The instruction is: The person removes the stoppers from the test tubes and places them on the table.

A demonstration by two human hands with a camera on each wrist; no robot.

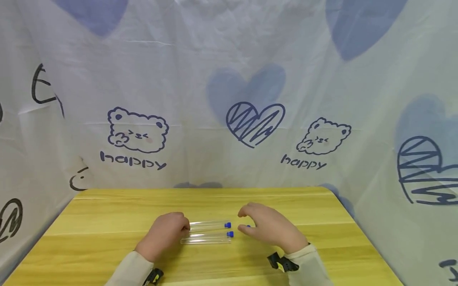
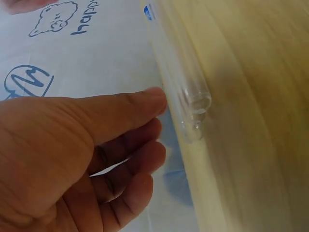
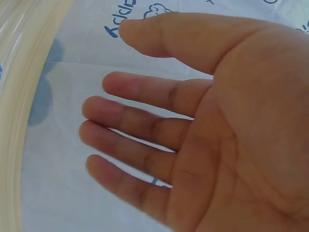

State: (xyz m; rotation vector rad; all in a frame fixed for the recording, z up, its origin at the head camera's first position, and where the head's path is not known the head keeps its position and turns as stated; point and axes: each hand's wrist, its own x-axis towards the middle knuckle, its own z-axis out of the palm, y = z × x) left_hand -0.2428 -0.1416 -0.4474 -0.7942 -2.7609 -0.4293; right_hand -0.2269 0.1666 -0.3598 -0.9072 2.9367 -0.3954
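Observation:
Clear test tubes lie side by side across the table in the head view. A far tube (image 1: 207,226) and a middle tube (image 1: 207,235) have blue caps at their right ends; the nearest tube (image 1: 205,241) shows no cap. My left hand (image 1: 165,232) is at the tubes' left ends, fingers loosely bent. In the left wrist view, the thumb tip is beside a rounded tube end (image 2: 198,99), with nothing gripped. My right hand (image 1: 270,228) is spread right of the capped ends, thumb and fingers apart. A small blue cap (image 1: 248,226) shows between them, partly hidden.
The yellow wood-grain table (image 1: 125,206) extends around both hands. Behind it and at its sides hangs a pale cloth (image 1: 193,99) printed with hearts and bears. Black straps (image 1: 282,263) are on both wrists.

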